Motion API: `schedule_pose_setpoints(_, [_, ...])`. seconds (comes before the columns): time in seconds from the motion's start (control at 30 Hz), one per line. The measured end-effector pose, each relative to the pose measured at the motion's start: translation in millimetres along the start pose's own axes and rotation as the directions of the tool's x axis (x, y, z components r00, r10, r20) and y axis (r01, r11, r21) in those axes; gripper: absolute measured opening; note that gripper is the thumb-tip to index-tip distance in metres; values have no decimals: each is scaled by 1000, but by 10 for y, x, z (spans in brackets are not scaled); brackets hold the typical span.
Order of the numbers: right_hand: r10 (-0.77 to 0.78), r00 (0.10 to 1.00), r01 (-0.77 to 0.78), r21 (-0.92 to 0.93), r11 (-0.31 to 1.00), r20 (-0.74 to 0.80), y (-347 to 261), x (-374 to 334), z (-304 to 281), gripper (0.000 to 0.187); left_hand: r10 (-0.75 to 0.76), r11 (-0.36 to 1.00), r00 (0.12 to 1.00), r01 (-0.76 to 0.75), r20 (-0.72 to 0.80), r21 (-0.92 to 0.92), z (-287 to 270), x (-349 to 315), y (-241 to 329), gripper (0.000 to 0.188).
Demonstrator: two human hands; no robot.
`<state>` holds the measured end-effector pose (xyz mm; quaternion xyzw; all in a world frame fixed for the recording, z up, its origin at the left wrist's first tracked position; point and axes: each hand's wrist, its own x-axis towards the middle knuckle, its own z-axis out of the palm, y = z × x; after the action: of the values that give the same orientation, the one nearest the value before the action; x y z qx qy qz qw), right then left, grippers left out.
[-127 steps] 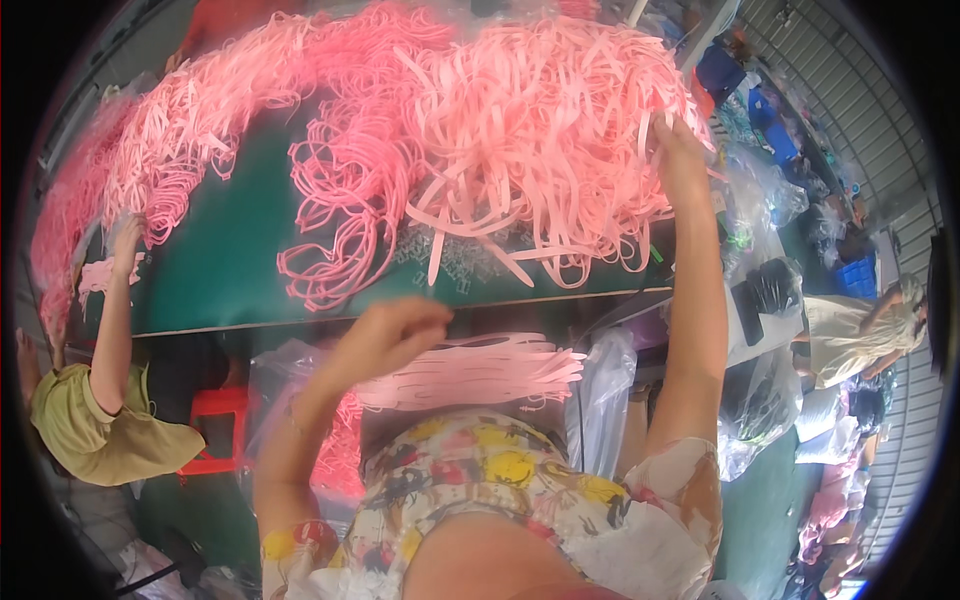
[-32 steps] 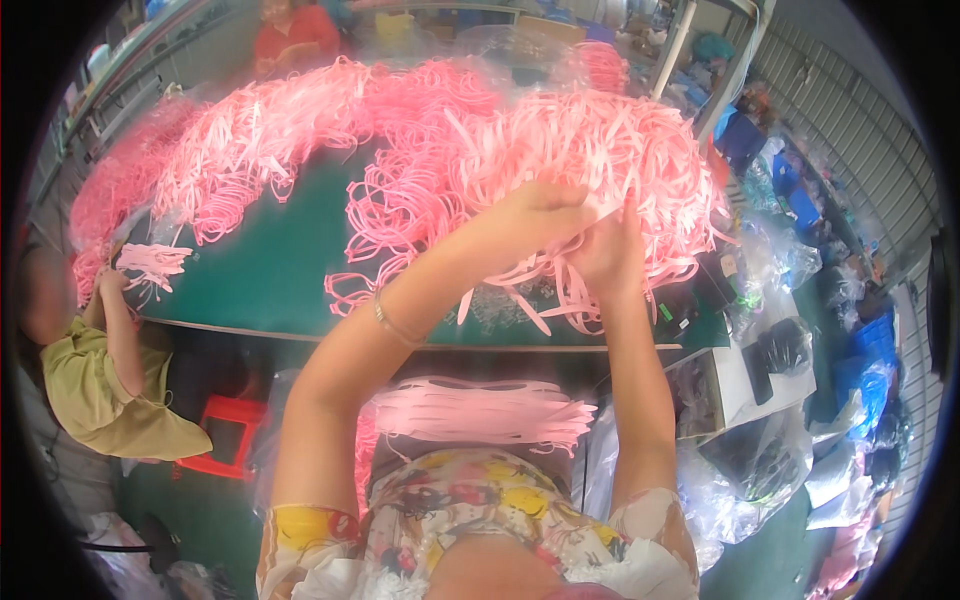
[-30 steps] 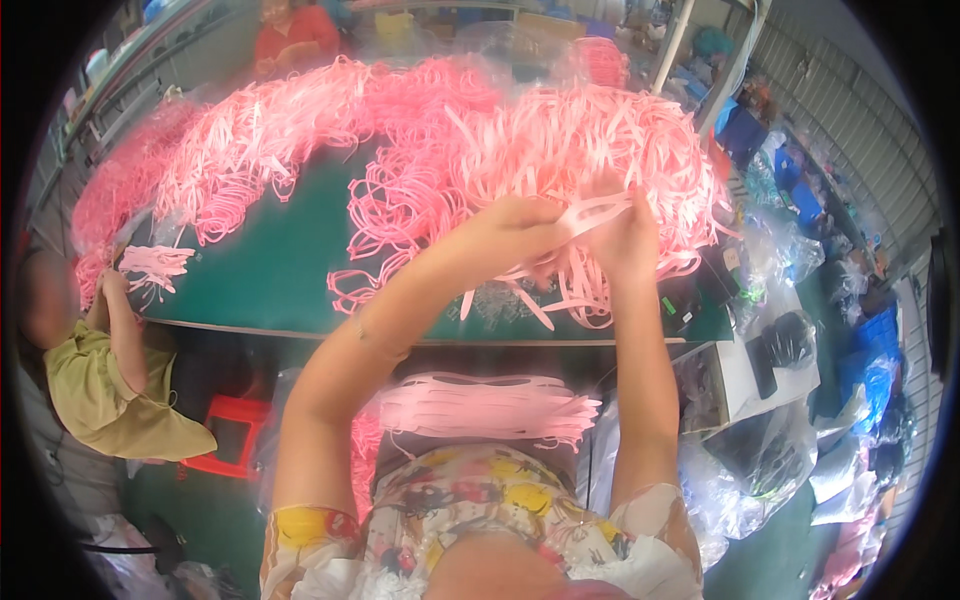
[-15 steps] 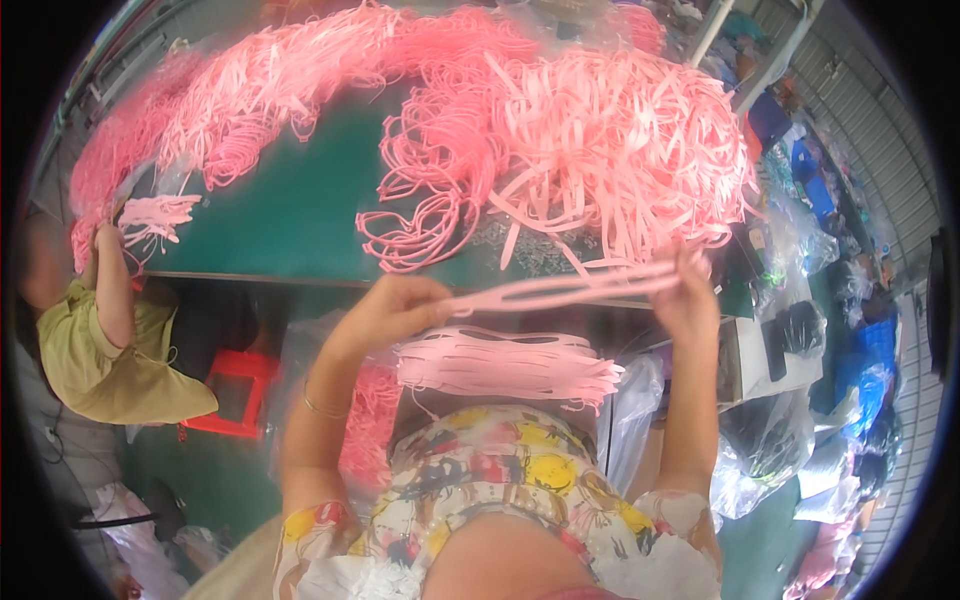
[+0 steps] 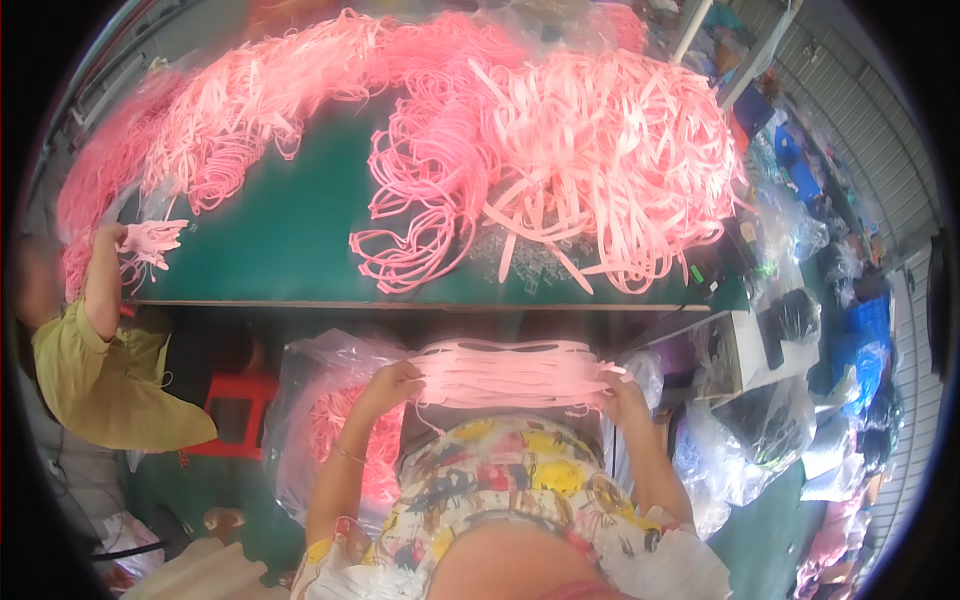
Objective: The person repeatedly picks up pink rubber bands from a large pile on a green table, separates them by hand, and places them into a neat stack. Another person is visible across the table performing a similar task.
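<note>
A flat stack of pale pink straps (image 5: 505,378) lies across my lap, its strands running left to right. At its left end, my left hand (image 5: 398,384) is closed with fingertips pinching the end of a strap. My right hand (image 5: 622,396) pinches the strap ends at the other side of the stack. The strap stretched between my hands lies along the top of the stack, and I cannot make out exactly where it ends among the others. Thin cord tips hang from both ends of the stack.
Ahead, a green table (image 5: 290,240) bears a large heap of pink straps (image 5: 630,160) and small clear pieces (image 5: 530,262). A plastic bag of pink straps (image 5: 340,425) stands left of my lap. Farther left, a co-worker (image 5: 110,370) sits near a red stool (image 5: 238,415). Bags crowd the right.
Both hands have come down and nearer to me, from the table edge to the stack on my lap, bringing the stretched strap onto it. The view has shifted slightly.
</note>
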<state>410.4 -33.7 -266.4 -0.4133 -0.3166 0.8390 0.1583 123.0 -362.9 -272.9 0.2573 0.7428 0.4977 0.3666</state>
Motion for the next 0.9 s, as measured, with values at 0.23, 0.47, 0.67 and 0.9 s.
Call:
schedule_pose_setpoints(0.23, [165, 983, -138, 271, 953, -78, 6, -289, 54, 26, 23, 998, 1000, -23, -1, 53, -167, -38, -128, 16])
schedule_pose_setpoints(0.47, [340, 939, -307, 324, 895, -49, 118, -259, -151, 25, -109, 994, 993, 109, -46, 14, -308, -67, -525, 14])
schedule_pose_setpoints(0.67, [567, 824, -562, 123, 818, -10, -157, -441, -241, 24, 22, 904, 983, 57, -180, 423, -173, -67, -634, 22])
schedule_pose_setpoints(0.9, [-115, 903, 399, -708, 582, 414, -1300, -207, 812, 17, 268, 774, 960, -163, -84, 611, -122, 6, 216, 29])
